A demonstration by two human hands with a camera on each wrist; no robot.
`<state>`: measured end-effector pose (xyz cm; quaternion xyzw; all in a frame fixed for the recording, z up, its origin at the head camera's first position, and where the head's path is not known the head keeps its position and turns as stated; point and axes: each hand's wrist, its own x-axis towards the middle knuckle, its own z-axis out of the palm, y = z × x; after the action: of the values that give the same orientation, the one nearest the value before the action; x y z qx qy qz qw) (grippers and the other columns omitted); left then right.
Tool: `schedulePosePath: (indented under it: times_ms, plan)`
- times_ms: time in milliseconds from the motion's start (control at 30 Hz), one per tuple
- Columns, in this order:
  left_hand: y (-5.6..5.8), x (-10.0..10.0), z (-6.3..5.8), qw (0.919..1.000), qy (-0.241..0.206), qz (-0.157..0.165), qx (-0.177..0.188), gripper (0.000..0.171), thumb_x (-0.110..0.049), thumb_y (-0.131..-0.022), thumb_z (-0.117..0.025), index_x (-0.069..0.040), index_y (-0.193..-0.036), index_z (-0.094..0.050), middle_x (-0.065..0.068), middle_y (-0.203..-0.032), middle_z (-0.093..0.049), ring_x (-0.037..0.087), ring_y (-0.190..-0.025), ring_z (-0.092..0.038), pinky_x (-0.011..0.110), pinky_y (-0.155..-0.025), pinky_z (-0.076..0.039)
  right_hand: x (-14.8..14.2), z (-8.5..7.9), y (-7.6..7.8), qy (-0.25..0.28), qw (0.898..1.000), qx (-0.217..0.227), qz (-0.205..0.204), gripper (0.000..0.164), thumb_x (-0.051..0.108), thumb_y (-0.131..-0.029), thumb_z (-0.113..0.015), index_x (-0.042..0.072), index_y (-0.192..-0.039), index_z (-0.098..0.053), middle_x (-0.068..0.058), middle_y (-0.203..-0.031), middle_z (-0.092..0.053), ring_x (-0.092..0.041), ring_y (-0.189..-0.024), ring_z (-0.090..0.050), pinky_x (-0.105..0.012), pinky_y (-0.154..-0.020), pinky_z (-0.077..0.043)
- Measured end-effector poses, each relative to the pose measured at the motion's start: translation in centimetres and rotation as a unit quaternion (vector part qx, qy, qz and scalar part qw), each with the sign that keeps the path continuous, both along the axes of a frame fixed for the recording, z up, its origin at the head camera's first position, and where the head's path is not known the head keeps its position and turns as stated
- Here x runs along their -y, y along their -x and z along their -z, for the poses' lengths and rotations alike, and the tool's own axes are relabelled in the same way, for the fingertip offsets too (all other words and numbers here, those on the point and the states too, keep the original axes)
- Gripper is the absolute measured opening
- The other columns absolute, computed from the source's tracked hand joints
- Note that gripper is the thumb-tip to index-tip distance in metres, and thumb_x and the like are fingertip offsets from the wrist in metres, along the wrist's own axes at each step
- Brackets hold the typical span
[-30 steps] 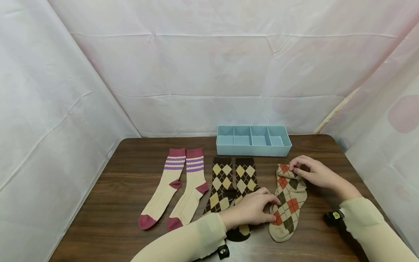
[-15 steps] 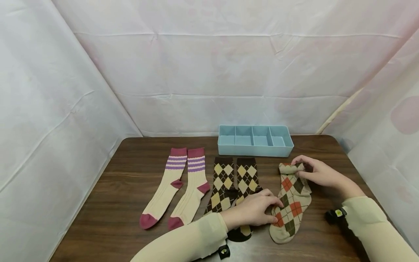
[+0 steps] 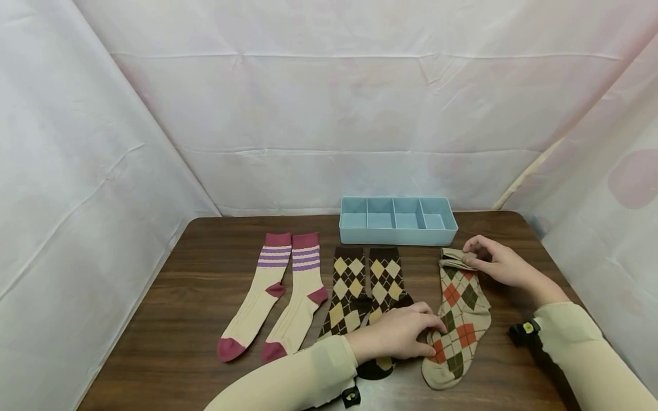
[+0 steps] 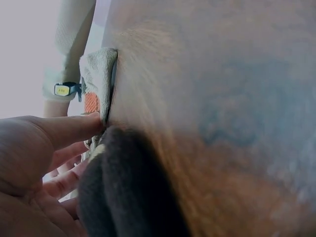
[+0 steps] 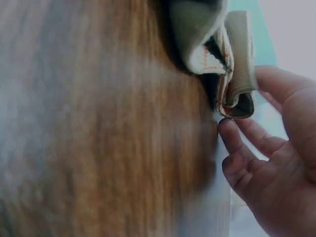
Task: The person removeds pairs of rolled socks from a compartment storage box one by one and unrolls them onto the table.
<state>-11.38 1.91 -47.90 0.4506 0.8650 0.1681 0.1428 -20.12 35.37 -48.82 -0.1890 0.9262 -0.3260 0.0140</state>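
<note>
A beige argyle sock with orange and green diamonds lies at the right of the table, toe towards me. My right hand pinches its top end, where folded layers of the cuff show in the right wrist view. On the sock's left edge near the toe rest the thumb and fingertips of my left hand, slightly spread. The left forearm and hand cover part of two dark brown argyle socks with yellow diamonds. In the left wrist view, dark sock fabric bulges below the thumb.
Two cream socks with purple stripes and maroon toes lie flat at the left. A light blue box with several compartments stands at the table's back edge. Pale cloth walls enclose the brown wooden table.
My right hand has shifted slightly back and right, and the folded top of the beige argyle sock has straightened towards the back. The left hand stays nearly in place at the sock's edge.
</note>
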Motion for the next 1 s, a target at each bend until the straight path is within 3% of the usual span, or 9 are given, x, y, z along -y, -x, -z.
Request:
schedulePosePath:
  times_ms: [267, 433, 567, 667, 833, 1000]
  plan:
    - [0.0, 0.0, -0.1, 1.0000, -0.003, -0.003, 0.002, 0.044, -0.041, -0.098, -0.084, -0.036, -0.140, -0.072, -0.016, -0.130, -0.061, -0.006, -0.105, -0.058, 0.013, -0.087, -0.045, -0.1, -0.2, -0.1, 0.049, 0.998, 0.014, -0.037, 0.050, 0.014, -0.097, -0.086, 0.013, -0.141, -0.061, -0.011, -0.128, -0.069, -0.013, -0.102, -0.065, -0.032, -0.077, -0.053]
    - [-0.1, 0.1, -0.1, 1.0000, 0.001, -0.003, 0.003, 0.044, -0.041, -0.098, -0.084, -0.037, -0.140, -0.072, -0.016, -0.131, -0.061, -0.005, -0.108, -0.059, 0.013, -0.089, -0.046, -0.1, -0.2, 0.3, 0.021, 1.000, 0.014, 0.002, 0.034, 0.022, -0.109, -0.071, 0.014, -0.141, -0.062, -0.013, -0.127, -0.070, -0.019, -0.102, -0.066, -0.036, -0.082, -0.054]
    - [-0.2, 0.0, -0.2, 1.0000, 0.003, -0.003, 0.007, 0.045, -0.040, -0.098, -0.084, -0.036, -0.141, -0.071, -0.016, -0.132, -0.061, -0.005, -0.107, -0.059, 0.014, -0.088, -0.046, -0.3, -0.2, 0.8, 0.008, 0.999, 0.040, 0.036, 0.033, 0.033, -0.114, -0.063, 0.015, -0.141, -0.062, -0.014, -0.124, -0.071, -0.029, -0.104, -0.066, -0.045, -0.082, -0.053]
    - [-0.4, -0.2, -0.3, 1.0000, 0.005, 0.000, 0.008, 0.046, -0.040, -0.098, -0.085, -0.036, -0.141, -0.071, -0.016, -0.130, -0.061, -0.005, -0.103, -0.058, 0.013, -0.086, -0.046, -0.5, -0.2, 1.3, 0.000, 0.998, 0.040, 0.042, 0.031, 0.032, -0.114, -0.063, 0.012, -0.138, -0.064, -0.014, -0.121, -0.074, -0.030, -0.102, -0.069, -0.047, -0.081, -0.053]
    - [-0.9, -0.6, -0.4, 0.9999, 0.005, 0.008, -0.004, 0.047, -0.040, -0.097, -0.086, -0.034, -0.141, -0.071, -0.015, -0.127, -0.061, -0.005, -0.095, -0.056, 0.010, -0.081, -0.043, -0.7, -0.2, 1.8, -0.010, 0.998, 0.043, 0.048, 0.030, 0.030, -0.112, -0.066, 0.012, -0.136, -0.065, -0.009, -0.107, -0.074, -0.023, -0.085, -0.066, -0.040, -0.070, -0.050]
    - [-1.4, -1.1, -0.6, 0.9997, 0.014, -0.001, -0.019, 0.050, -0.041, -0.095, -0.087, -0.034, -0.143, -0.071, -0.014, -0.128, -0.061, -0.004, -0.098, -0.057, 0.011, -0.082, -0.043, -0.7, -0.3, 1.9, -0.013, 0.998, 0.054, 0.041, 0.033, 0.032, -0.112, -0.067, 0.012, -0.138, -0.063, -0.007, -0.106, -0.072, -0.022, -0.084, -0.064, -0.041, -0.071, -0.050]
